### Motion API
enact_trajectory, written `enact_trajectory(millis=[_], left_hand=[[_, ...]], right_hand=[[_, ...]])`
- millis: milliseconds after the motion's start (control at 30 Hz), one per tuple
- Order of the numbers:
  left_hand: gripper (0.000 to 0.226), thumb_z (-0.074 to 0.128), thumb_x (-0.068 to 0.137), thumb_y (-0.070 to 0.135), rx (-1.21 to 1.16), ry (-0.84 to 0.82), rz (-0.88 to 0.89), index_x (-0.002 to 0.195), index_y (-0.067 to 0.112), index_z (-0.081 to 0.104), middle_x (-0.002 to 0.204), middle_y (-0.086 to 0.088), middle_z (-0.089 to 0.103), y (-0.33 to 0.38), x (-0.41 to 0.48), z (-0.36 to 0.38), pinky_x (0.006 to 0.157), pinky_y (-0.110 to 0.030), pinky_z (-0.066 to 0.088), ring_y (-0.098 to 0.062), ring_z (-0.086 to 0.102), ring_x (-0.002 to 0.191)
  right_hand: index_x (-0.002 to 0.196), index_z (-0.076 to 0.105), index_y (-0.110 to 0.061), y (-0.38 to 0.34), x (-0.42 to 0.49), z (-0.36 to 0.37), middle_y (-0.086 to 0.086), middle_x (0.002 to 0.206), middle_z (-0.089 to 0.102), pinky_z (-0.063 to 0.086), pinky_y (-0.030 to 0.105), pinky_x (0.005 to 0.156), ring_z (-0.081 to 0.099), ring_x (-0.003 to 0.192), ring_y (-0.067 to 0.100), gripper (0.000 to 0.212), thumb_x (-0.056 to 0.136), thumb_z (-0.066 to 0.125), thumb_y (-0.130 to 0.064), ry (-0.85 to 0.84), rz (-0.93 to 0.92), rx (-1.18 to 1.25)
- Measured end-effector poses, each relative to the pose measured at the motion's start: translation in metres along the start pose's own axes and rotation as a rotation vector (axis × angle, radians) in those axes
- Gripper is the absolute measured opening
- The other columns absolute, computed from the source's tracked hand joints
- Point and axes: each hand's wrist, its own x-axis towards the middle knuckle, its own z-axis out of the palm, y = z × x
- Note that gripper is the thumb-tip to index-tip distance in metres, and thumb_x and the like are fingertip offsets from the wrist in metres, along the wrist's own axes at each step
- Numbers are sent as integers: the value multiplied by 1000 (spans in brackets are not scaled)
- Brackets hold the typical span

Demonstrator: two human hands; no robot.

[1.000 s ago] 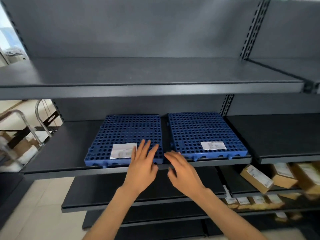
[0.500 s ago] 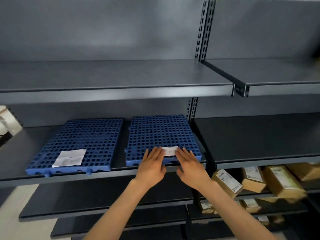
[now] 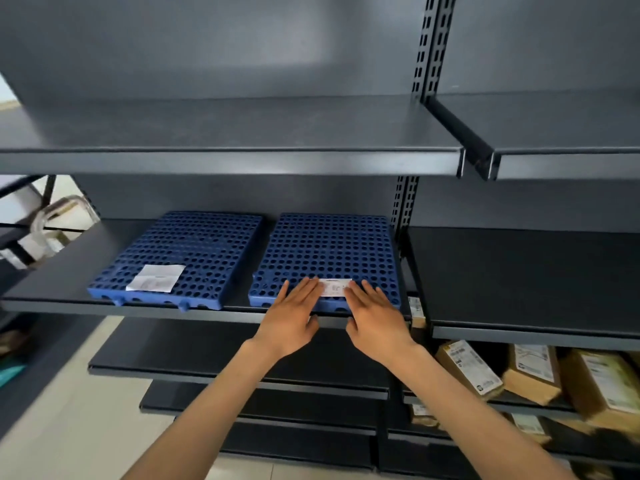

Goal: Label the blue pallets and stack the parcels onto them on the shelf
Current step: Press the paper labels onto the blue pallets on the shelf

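While the left hand and right hand, fingers spread flat, press the white paper label onto the perforated blue plastic pallet, the holes may leave it wrinkled or poorly stuck.

Single head-worn wide-angle view, facing forward and slightly down, close to the shelf.

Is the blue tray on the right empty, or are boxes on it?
No boxes yet. The right pallet holds only a white label, with both hands' fingers flat on its ends.
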Motion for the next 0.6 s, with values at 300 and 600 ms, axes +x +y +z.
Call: enact_trajectory(millis=[300,600], left_hand=[[79,44,99,36,44,-99,-53,154,24,-11,162,0,-16,-7,-1,-2,120,-39,-10,-21,-19,148],[55,49,95,11,-478,351,52,149,13,38,154,3,35,55,-36,4,119,-25,20,-8,24,146]], right_hand=[[154,-7,-14,0,-5,-2,2,163,-13,-5,38,121,-13,149,23,72,101,37,-33,-102,-10,-31],[155,9,-9,-8,-62,-14,6,163,6,15,31,121,1,150,18,67,99,42,-28,96,9,72]])
